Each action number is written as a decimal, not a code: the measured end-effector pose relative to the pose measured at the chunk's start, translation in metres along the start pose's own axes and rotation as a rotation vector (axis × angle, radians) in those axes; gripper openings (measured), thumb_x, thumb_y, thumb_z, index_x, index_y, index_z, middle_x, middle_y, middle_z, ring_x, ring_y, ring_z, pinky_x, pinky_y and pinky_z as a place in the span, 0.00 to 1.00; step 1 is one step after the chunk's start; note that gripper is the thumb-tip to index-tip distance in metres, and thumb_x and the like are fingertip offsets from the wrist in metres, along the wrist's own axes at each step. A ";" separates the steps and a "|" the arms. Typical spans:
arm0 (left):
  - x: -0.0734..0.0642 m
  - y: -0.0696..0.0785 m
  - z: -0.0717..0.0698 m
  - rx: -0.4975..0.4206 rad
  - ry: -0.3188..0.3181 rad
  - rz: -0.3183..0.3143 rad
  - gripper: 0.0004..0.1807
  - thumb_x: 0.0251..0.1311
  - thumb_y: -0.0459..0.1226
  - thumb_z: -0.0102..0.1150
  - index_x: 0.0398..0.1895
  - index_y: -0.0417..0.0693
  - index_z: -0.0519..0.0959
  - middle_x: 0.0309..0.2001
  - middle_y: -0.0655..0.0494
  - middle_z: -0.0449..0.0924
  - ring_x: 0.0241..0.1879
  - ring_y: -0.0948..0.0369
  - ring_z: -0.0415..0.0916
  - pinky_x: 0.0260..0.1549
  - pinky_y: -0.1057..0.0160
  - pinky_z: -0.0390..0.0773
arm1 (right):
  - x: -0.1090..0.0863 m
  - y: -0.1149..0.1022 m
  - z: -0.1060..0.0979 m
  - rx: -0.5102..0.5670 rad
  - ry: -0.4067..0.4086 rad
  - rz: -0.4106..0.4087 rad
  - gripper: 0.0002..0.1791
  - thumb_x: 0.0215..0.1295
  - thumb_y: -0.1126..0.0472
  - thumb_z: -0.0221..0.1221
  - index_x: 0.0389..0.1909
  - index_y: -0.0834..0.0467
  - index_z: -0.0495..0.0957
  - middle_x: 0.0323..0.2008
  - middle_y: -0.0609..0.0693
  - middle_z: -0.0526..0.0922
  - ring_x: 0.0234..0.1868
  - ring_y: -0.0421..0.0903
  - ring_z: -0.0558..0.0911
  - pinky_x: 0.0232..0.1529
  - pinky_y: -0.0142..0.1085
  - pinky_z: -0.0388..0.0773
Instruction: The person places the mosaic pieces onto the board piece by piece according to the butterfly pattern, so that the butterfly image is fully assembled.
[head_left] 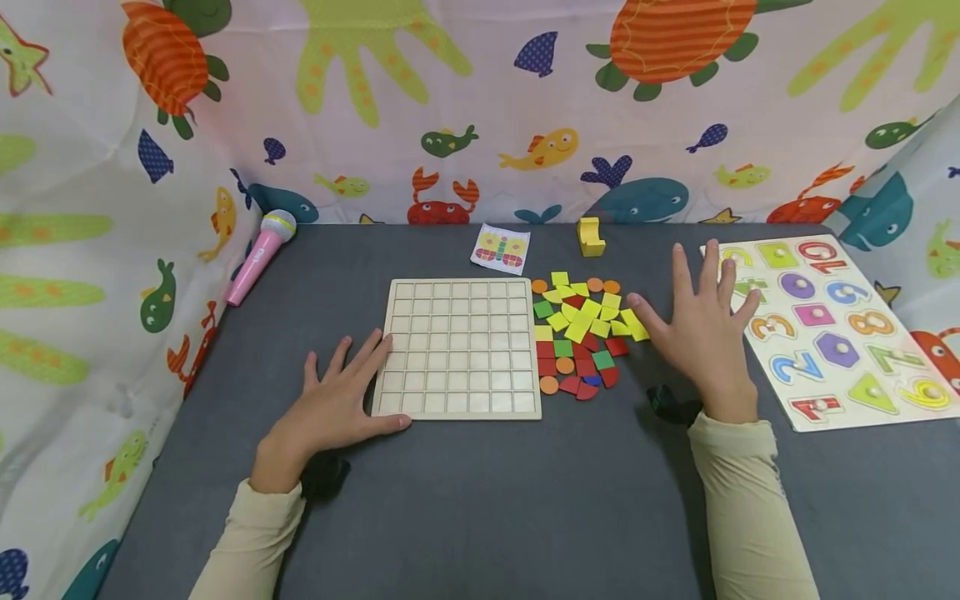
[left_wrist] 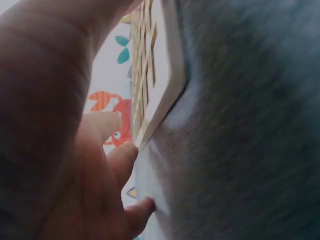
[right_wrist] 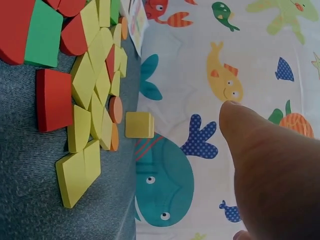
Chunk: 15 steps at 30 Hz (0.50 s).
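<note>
A square wooden grid board [head_left: 459,350] with rows of shallow cells lies flat on the table. My left hand [head_left: 330,408] spreads its fingers along the board's left edge, thumb at the near corner; in the left wrist view a fingertip meets the board's wooden rim [left_wrist: 172,65]. Right of the board lie loose coloured pieces [head_left: 581,325]: yellow, red, green and orange squares, circles and quarter-rounds. My right hand [head_left: 705,333], fingers spread, hovers between these pieces and the number puzzle, holding nothing. In the right wrist view its thumb [right_wrist: 260,145] shows beside the yellow pieces [right_wrist: 82,80].
A number and shape puzzle board [head_left: 840,333] lies at the right. Behind the grid board are a small pattern card [head_left: 501,249] and a yellow block [head_left: 591,237]. A pink toy microphone [head_left: 262,257] lies far left, against the sea-animal cloth [head_left: 480,100].
</note>
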<state>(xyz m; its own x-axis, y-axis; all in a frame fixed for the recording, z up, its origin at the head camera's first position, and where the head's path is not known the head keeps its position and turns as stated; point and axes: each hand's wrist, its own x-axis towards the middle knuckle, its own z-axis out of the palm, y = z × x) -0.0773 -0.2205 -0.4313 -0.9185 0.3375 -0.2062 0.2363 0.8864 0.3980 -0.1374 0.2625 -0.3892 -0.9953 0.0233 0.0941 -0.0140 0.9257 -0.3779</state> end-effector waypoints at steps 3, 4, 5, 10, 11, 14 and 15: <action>0.005 -0.003 -0.010 -0.056 -0.022 0.004 0.65 0.57 0.72 0.68 0.89 0.56 0.48 0.88 0.49 0.42 0.83 0.32 0.34 0.68 0.19 0.26 | 0.001 -0.001 -0.003 0.004 -0.010 0.004 0.56 0.76 0.29 0.52 0.88 0.56 0.39 0.85 0.63 0.23 0.83 0.72 0.28 0.69 0.78 0.19; 0.008 -0.004 -0.014 -0.072 -0.029 0.006 0.64 0.58 0.71 0.68 0.89 0.56 0.50 0.87 0.48 0.44 0.83 0.32 0.34 0.68 0.19 0.26 | 0.001 -0.002 -0.004 0.003 -0.012 0.004 0.56 0.75 0.29 0.51 0.88 0.56 0.39 0.85 0.63 0.23 0.83 0.72 0.28 0.69 0.78 0.19; 0.011 -0.006 -0.017 -0.089 -0.039 0.005 0.62 0.58 0.70 0.69 0.89 0.56 0.51 0.87 0.48 0.46 0.83 0.32 0.34 0.68 0.19 0.27 | 0.001 -0.002 -0.005 0.005 -0.016 0.002 0.56 0.75 0.29 0.51 0.88 0.56 0.39 0.85 0.63 0.23 0.83 0.72 0.28 0.69 0.77 0.19; 0.024 -0.019 -0.033 -0.115 -0.085 0.000 0.55 0.61 0.63 0.72 0.86 0.55 0.60 0.86 0.46 0.52 0.82 0.30 0.34 0.68 0.18 0.29 | -0.001 -0.003 -0.007 0.014 -0.031 -0.002 0.56 0.76 0.29 0.52 0.88 0.56 0.39 0.85 0.64 0.24 0.83 0.72 0.30 0.69 0.77 0.19; 0.026 -0.021 -0.034 -0.113 -0.094 -0.003 0.54 0.61 0.63 0.72 0.85 0.55 0.61 0.86 0.46 0.51 0.82 0.30 0.33 0.67 0.17 0.29 | -0.002 -0.004 -0.007 0.017 -0.034 -0.001 0.56 0.76 0.30 0.52 0.88 0.57 0.39 0.85 0.64 0.24 0.83 0.73 0.30 0.69 0.77 0.19; 0.031 -0.026 -0.038 -0.112 -0.116 -0.019 0.53 0.62 0.62 0.72 0.85 0.53 0.62 0.86 0.45 0.50 0.82 0.29 0.32 0.67 0.17 0.30 | -0.003 -0.004 -0.008 0.029 -0.040 0.004 0.55 0.76 0.31 0.54 0.88 0.57 0.39 0.85 0.65 0.24 0.83 0.73 0.32 0.69 0.77 0.20; 0.032 -0.027 -0.038 -0.114 -0.123 -0.023 0.53 0.62 0.61 0.72 0.85 0.53 0.62 0.86 0.45 0.50 0.82 0.30 0.32 0.67 0.17 0.30 | -0.003 -0.004 -0.008 0.034 -0.041 0.006 0.55 0.76 0.31 0.54 0.88 0.57 0.39 0.85 0.65 0.24 0.83 0.74 0.32 0.69 0.77 0.20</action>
<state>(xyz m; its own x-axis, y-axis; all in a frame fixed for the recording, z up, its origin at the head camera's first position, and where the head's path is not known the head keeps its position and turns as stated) -0.1248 -0.2458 -0.4143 -0.8758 0.3602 -0.3214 0.1720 0.8549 0.4895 -0.1330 0.2618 -0.3804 -0.9984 0.0131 0.0542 -0.0103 0.9124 -0.4092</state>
